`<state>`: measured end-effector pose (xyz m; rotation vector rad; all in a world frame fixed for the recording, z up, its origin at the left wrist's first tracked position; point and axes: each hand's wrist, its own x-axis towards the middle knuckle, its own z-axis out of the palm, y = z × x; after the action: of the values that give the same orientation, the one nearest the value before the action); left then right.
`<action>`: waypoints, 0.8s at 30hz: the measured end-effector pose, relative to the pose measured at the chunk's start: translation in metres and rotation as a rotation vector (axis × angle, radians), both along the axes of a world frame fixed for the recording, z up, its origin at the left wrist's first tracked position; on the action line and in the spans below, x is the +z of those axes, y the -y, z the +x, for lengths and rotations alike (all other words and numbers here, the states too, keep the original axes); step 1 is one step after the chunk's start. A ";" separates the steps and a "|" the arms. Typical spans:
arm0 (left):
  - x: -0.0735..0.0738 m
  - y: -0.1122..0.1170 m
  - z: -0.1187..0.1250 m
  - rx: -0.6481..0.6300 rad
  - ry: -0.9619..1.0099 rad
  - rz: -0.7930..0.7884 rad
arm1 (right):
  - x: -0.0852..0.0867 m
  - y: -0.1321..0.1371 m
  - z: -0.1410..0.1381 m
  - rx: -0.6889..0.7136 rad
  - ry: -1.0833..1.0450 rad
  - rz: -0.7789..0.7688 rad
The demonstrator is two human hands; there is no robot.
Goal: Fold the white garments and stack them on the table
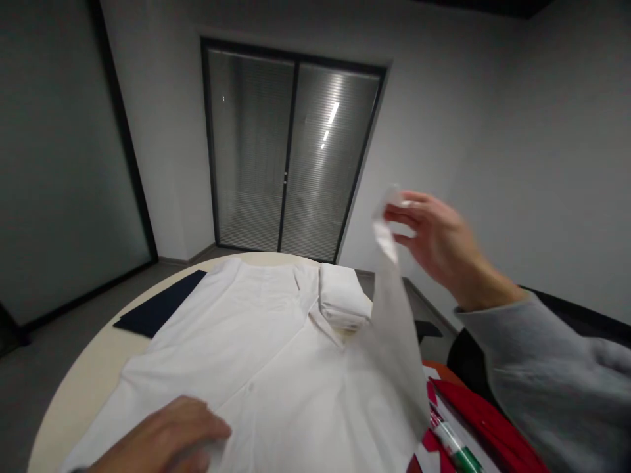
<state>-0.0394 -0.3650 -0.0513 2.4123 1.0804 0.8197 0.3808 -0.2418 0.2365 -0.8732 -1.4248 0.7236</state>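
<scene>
A white buttoned shirt (256, 341) lies spread over the round table, its collar pointing to the back right. My right hand (434, 240) is raised at the right, with its thumb and fingers pinching an edge of the shirt. That part hangs from the hand as an upright flap. Low in the view, my left hand (167, 437) rests on or just above the shirt front, near the button strip. Its fingers are bent loosely, with a gap between thumb and forefinger; the lower part of this hand is cut off.
A folded white cloth bundle (342, 292) sits beside the collar. Dark navy fabric (165, 303) lies at the left of the pale round table (73, 394). At the lower right are a red item (488, 420) and a clear tube with green (461, 450). Behind stands a blind-covered glass door (290, 157).
</scene>
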 end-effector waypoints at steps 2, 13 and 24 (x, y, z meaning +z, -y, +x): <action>0.041 -0.029 0.014 0.095 0.297 -0.298 | -0.009 -0.002 -0.065 0.144 0.341 -0.027; 0.059 -0.144 0.027 0.672 0.619 -0.759 | -0.174 0.105 -0.036 -0.096 1.276 0.119; 0.043 -0.165 0.047 0.587 0.256 -0.621 | -0.343 0.146 0.085 -0.612 1.118 -0.177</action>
<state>0.0074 -0.2002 -0.0085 1.4541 1.6611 0.7783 0.4655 -0.3881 -0.1061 -1.9108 -1.8743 -0.1935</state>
